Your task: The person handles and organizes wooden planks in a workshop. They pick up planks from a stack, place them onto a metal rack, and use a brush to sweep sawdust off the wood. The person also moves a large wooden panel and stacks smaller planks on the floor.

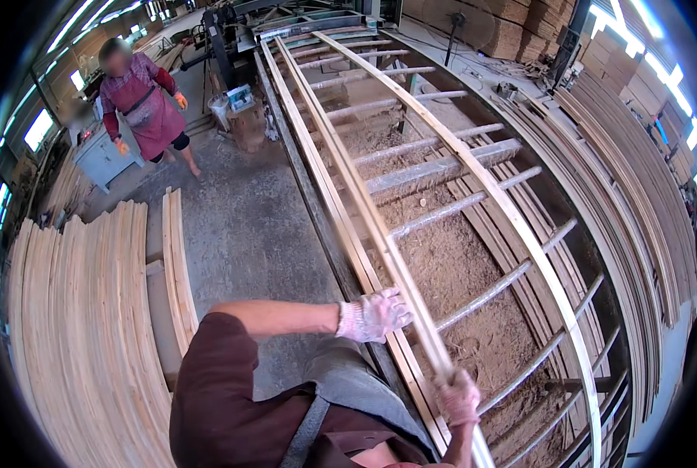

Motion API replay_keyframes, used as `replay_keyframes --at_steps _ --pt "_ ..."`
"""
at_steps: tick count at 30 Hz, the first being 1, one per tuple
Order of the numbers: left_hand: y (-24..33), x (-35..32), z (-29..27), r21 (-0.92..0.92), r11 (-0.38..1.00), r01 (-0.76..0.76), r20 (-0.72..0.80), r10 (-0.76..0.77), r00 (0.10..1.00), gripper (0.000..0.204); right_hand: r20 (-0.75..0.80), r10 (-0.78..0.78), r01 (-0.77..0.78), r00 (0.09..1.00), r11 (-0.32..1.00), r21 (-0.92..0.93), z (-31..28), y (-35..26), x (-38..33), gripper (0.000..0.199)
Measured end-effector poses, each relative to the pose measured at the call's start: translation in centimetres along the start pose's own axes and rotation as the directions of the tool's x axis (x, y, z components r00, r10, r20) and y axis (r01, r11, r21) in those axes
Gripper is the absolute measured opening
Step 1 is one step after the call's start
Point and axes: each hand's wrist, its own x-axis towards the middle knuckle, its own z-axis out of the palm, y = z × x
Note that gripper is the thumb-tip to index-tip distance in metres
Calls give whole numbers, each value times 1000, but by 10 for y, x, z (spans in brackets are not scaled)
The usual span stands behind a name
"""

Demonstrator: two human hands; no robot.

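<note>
A long, narrow wooden plank (391, 256) runs away from me over the rollers, slightly blurred along its near part. My right hand (458, 396), in a pale glove, is closed round its near end. Farther along, my left hand (376, 314), also gloved, lies at the plank's left side. Its fingers are apart and their tips touch the edge. Under my left hand, more narrow strips (325, 191) lie side by side along the frame's left rail. Another long pale board (512, 214) rests across the rollers on the right.
The roller frame (434, 168) stands over sawdust (481, 343). Stacked planks (91, 312) lie at my left, and more long boards (622, 179) at the right. A person (142, 97) in an apron and orange gloves stands far left beside a grey-blue cabinet (106, 160). A bucket (220, 111) stands near a stump (248, 129).
</note>
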Motion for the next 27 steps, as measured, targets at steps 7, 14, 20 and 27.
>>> replay_keyframes --at_steps 7,14,20,27 --pt "14 -60 -21 -333 941 60 -213 -137 967 78 96 -31 38 995 997 -70 18 -8 -18 60" --pt "-3 -31 -11 -431 902 -17 -571 -259 779 67 311 -53 -26 949 969 244 28 20 15 75" --pt "-66 -6 49 -430 876 217 -214 -333 919 89 405 -4 -114 914 957 267 24 14 30 80" --pt "-93 -14 75 -519 800 301 -221 -466 857 91 484 10 -200 875 918 343 14 -5 26 59"
